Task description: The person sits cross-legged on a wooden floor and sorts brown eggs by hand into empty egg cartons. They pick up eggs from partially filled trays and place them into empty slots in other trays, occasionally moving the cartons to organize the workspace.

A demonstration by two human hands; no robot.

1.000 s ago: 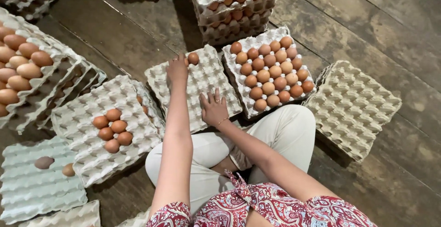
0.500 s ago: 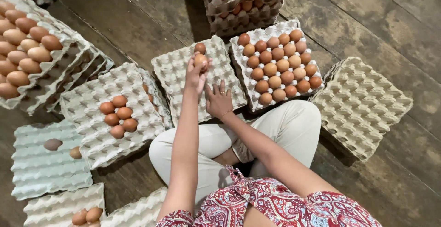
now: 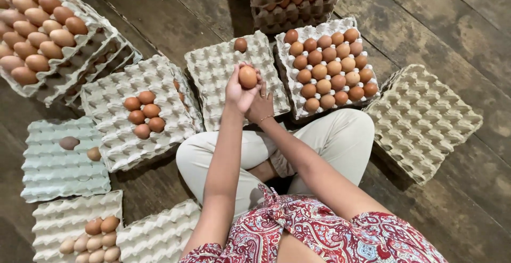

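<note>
At frame centre, the left hand cups a brown egg in curled fingers above a grey tray, the right hand loosely open beside it; light, smooth and brittle, the egg is likely best cradled around its middle.

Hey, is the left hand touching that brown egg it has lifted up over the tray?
Touching. The head view shows the left hand with fingers wrapped round the brown egg.

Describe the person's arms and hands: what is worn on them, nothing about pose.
Both arms are bare below short sleeves of a red patterned top. The right hand wears a thin bracelet at the wrist and a ring on one finger. The left hand shows no jewellery.
</note>
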